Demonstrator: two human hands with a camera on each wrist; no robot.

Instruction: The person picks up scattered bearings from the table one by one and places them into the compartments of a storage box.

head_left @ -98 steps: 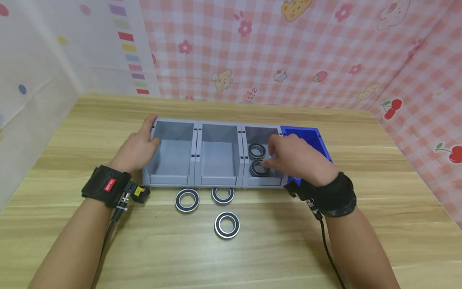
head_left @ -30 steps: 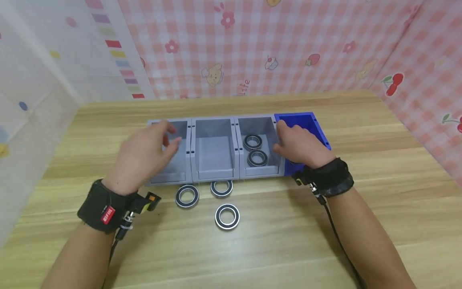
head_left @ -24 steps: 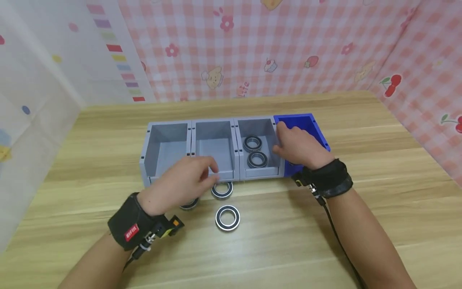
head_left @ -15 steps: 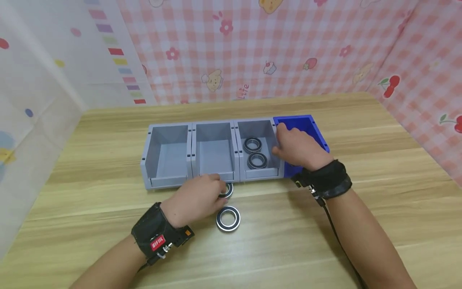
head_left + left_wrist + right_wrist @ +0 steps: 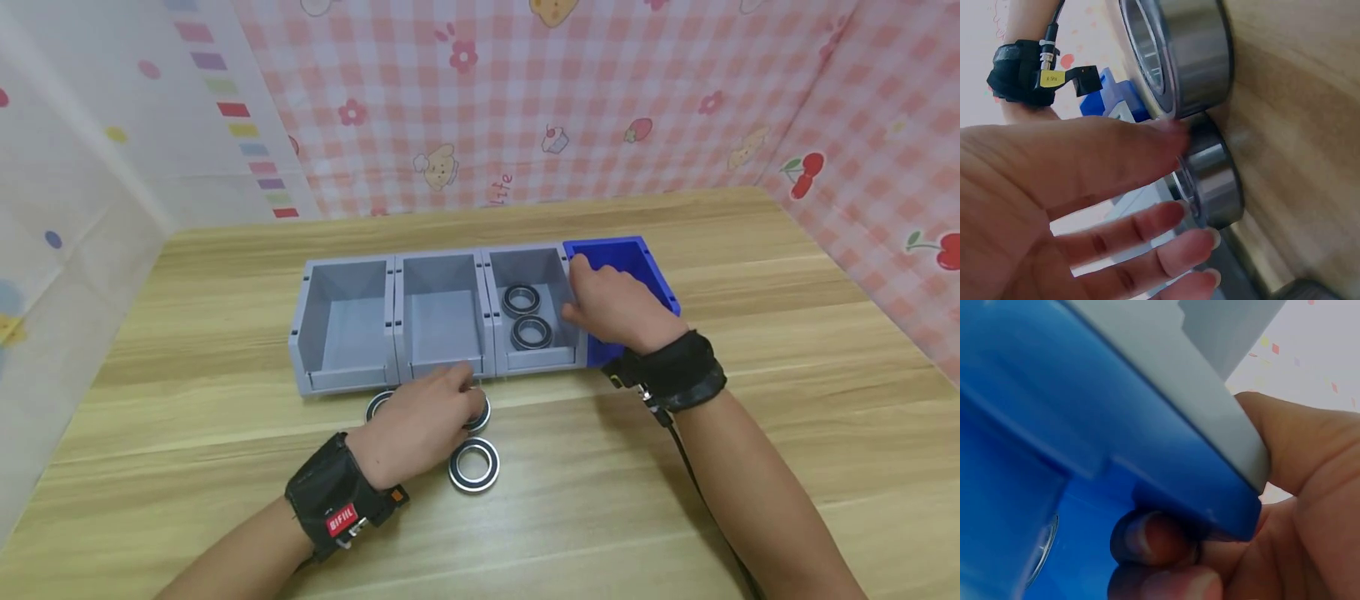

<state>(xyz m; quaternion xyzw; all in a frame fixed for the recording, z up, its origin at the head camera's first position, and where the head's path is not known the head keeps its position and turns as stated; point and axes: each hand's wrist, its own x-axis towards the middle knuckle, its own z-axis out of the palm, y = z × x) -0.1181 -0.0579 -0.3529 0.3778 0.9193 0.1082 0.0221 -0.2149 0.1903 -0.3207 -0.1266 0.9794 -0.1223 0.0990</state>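
Observation:
Below the grey bins, my left hand (image 5: 420,425) pinches a black-and-silver ball bearing (image 5: 482,417), which it partly covers. The left wrist view shows the thumb and fingertips at this bearing (image 5: 1213,184), with another bearing (image 5: 1200,56) close beside it. My right hand (image 5: 622,308) grips the adjoining walls of the third grey bin (image 5: 540,360) and the blue bin (image 5: 611,250). In the right wrist view its thumb lies over the grey wall (image 5: 1172,375) and its fingers curl inside the blue one (image 5: 1166,487).
One bearing (image 5: 474,485) lies in front on the wooden table (image 5: 562,517), and another (image 5: 372,408) peeks out left of the left hand. Two more, a rear bearing (image 5: 521,313) and a front bearing (image 5: 532,346), sit in the third grey bin. A ring edge (image 5: 1044,550) shows inside the blue bin.
My left hand has left the first grey bin, come down to the table bearings and shifted one slightly rightward. My right hand moved from the third bin's bearings to the bin walls.

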